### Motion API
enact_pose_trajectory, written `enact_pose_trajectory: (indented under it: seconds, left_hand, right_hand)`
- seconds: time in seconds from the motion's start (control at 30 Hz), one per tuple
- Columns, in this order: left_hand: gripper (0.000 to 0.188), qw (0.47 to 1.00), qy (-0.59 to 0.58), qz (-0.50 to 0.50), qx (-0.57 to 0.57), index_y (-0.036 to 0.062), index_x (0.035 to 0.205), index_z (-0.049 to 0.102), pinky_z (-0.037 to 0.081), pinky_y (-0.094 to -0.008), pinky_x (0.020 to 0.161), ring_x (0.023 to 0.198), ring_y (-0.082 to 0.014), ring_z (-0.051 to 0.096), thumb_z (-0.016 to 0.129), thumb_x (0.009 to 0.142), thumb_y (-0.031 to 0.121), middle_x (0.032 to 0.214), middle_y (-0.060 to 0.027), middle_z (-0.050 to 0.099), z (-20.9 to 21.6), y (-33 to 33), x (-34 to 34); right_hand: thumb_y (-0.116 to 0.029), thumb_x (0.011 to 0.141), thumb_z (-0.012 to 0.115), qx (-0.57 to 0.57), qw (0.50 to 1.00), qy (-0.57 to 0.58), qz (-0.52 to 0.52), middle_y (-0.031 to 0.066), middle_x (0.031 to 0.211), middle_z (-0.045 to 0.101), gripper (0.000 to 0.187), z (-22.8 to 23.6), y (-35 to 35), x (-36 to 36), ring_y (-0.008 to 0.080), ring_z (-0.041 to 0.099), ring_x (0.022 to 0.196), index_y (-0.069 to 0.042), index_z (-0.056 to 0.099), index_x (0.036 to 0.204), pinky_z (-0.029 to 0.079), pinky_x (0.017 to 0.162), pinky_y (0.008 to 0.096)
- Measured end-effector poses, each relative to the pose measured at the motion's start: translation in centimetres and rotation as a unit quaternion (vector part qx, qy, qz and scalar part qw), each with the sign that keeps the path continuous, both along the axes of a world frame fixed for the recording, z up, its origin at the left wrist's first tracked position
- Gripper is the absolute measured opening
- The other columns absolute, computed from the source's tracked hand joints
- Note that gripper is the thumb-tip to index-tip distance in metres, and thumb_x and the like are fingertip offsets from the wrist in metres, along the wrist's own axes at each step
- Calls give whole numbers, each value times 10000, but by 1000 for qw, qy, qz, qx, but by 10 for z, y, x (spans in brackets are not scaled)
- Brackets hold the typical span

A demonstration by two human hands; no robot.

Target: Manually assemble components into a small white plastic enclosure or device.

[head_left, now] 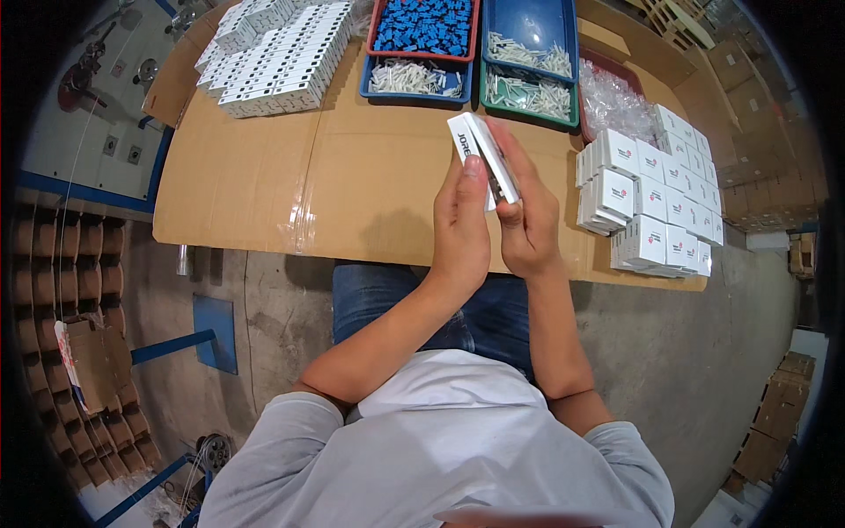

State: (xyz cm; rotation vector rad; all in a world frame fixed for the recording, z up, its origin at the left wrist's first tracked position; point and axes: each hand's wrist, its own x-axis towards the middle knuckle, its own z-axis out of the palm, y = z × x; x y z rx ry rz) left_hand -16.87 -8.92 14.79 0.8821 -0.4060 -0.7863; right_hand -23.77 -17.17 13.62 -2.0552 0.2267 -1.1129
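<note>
- The person is sitting at a table (264,176) that is covered with brown cardboard, and both forearms are coming up from the lower edge of the view.
- The left hand (460,231) and the right hand (526,224) are holding together one small white box (482,154), just above the near part of the table and in front of the person's chest.
- The fingers of the left hand are closing around the left side of the box, and the thumb is lying on its upper face.
- The fingers of the right hand are wrapping the right side of the box, with the long fingers stretching up along its edge.
- The box is tilting, with one narrow end pointing away from the person; it is not touching the table.
- At the right, a stack of white boxes (651,189) is standing on the table, near the right hand but apart from it.
- At the far left, rows of flat white cartons (273,53) are lying on the table.
- At the far edge, a red tray (423,25) is holding blue small parts, and beside it a blue tray (528,35) and a green tray (530,95) are holding white small parts.
- A clear plastic bag (612,106) is lying behind the stack of white boxes.
- The person is wearing a grey shirt (422,449) and blue jeans (387,299).
</note>
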Motion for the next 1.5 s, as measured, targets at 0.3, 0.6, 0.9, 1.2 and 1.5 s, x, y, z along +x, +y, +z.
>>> enact_pose_trajectory:
  seconds: [0.3,0.6,0.9,1.2,1.5]
  left_hand:
    - [403,999,31,-3,8,83,1337,538,462,-264,851,994,-65,566,451,1097,395,1115,4,607,-11,-2,8]
    - [623,989,-28,-137,41,41,1521,395,525,-293,870,1017,-122,602,604,1035,370,1282,-90,567,-7,2,28]
    - [528,989,-116,-61,72,3,1405,496,494,-265,848,1006,-111,620,600,1039,368,1236,-74,622,-24,0,36]
    - [673,988,-124,-88,23,-32,1432,471,500,-320,1007,1177,-187,609,806,885,170,1319,-120,591,-16,4,44]
    - [689,992,-85,-92,1,-32,1429,480,493,-318,1019,1180,-177,601,824,851,114,1308,-110,598,-22,4,47]
  right_hand:
    - [-406,1022,561,31,998,54,23,216,1382,603,535,-9,-13,-4,379,613,1231,-2,591,1372,478,1025,397]
    - [-391,973,668,103,991,73,44,157,1350,619,535,6,-32,-27,283,586,1268,-30,627,1366,467,1030,367]
    - [-237,841,841,193,976,58,87,152,1433,580,620,5,-18,-24,256,566,1313,-22,615,1377,482,1078,390]
    - [-145,839,833,211,972,50,86,153,1431,574,641,7,-13,-26,262,563,1313,-26,575,1414,488,1079,406]
    - [-134,913,747,124,986,82,77,172,1446,569,573,5,-16,-25,285,555,1332,-15,546,1436,455,1094,391]
